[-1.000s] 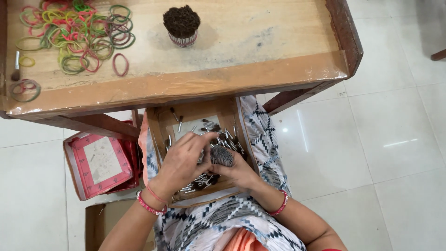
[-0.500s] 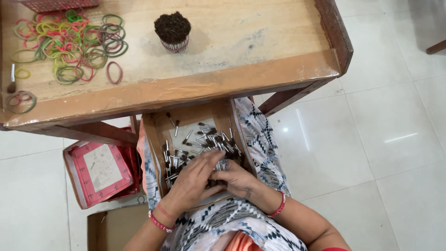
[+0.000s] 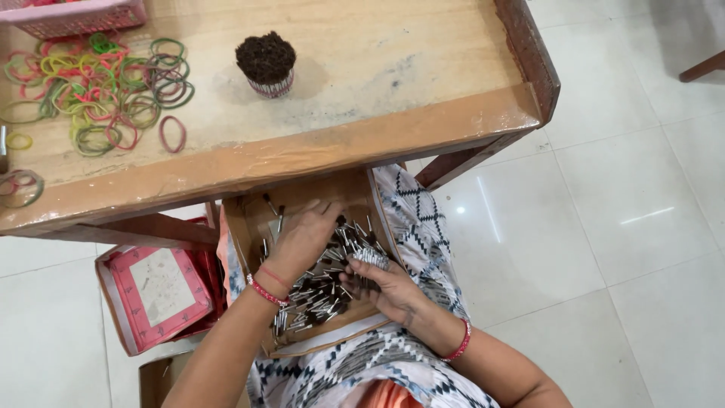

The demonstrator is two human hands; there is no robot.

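A shallow cardboard tray (image 3: 243,227) rests on my lap under the table edge, filled with several loose thin sticks with dark tips (image 3: 317,296). My left hand (image 3: 302,236) lies palm down on the sticks near the tray's far side, fingers spread. My right hand (image 3: 385,291) is at the tray's right side, curled around a small bunch of the sticks (image 3: 368,258) with silvery ends pointing away. A bound upright bundle of dark-tipped sticks (image 3: 266,63) stands on the wooden table (image 3: 362,143).
Several coloured rubber bands (image 3: 98,91) lie scattered on the table's left. A pink basket (image 3: 72,15) sits at the far left corner. A pink box lid (image 3: 155,291) and a cardboard box (image 3: 155,378) lie on the white tiled floor to my left.
My left hand has moved up the tray towards its far side. My right hand stays at the right side with the bunch. The view has shifted down slightly.
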